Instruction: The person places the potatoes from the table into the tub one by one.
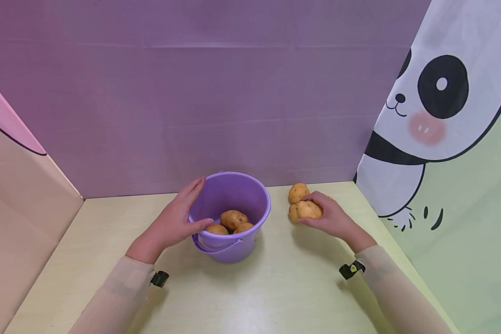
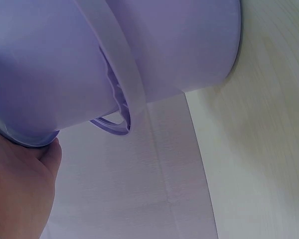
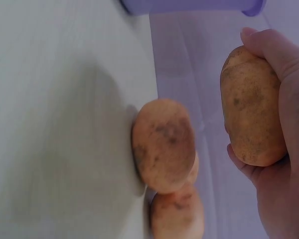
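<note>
A purple bucket (image 1: pixel 234 248) stands upright on the table, with several potatoes (image 1: pixel 234 219) lying at its bottom. My left hand (image 1: pixel 177 215) holds the bucket's rim at the left, its thumb laid over the near edge. In the left wrist view the bucket's side (image 2: pixel 189 45) and handle (image 2: pixel 124 64) fill much of the picture, and part of the left hand (image 2: pixel 20 184) shows at the rim. To the right of the bucket, my right hand (image 1: pixel 330 215) grips a potato (image 3: pixel 253 107) between thumb and fingers, raised above other potatoes (image 3: pixel 164 144) on the table.
A loose potato (image 1: pixel 298 192) lies near the back edge of the pale table (image 1: pixel 242 301). A purple backdrop (image 1: pixel 217 106) rises right behind the bucket. Printed panels flank the table, the right one with a panda (image 1: pixel 442 88).
</note>
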The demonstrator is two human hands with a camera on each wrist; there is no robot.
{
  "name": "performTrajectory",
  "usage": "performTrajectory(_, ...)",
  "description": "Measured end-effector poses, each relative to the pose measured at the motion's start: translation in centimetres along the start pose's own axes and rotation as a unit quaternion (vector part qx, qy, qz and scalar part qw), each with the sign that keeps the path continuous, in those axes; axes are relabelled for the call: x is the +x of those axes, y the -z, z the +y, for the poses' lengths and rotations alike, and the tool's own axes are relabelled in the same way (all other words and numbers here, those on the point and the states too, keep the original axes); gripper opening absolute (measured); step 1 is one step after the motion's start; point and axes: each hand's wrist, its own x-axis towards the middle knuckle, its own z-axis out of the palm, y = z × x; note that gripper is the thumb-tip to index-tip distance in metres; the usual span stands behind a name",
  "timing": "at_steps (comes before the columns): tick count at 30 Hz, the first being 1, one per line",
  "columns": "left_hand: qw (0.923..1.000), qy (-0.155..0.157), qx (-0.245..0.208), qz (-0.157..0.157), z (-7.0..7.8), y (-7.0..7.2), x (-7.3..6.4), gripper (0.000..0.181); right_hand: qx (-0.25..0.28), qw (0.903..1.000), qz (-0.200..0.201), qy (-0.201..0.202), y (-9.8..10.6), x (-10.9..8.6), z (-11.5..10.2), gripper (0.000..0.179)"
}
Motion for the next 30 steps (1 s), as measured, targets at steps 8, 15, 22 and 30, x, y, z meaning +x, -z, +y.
performTrajectory(8, 1.0000, 0.009, -0.003, -0.003, 0.0, -0.1, 0.0, 0.105, 0.023, 0.9997, -0.008, 0.001, -0.3, 1.3, -1.7, 0.055)
performTrajectory(15, 1.0000, 0.003, -0.001, 0.000, -0.1, 0.0, 0.0, 0.107, 0.032, 0.9984, -0.007, 0.046, -0.1, 2.7, -2.9, 0.051)
performTrajectory(22, 1.0000, 0.002, 0.000, -0.001, 0.0, 0.0, 0.0, 0.108, 0.023, 0.9989, -0.017, 0.036, 0.3, 3.7, -4.2, 0.050)
performTrajectory(30, 1.0000, -0.001, 0.000, 0.002, -0.1, 0.0, 0.0, 0.108, 0.019, 0.9977, -0.022, 0.061, 0.3, 5.0, -5.3, 0.047)
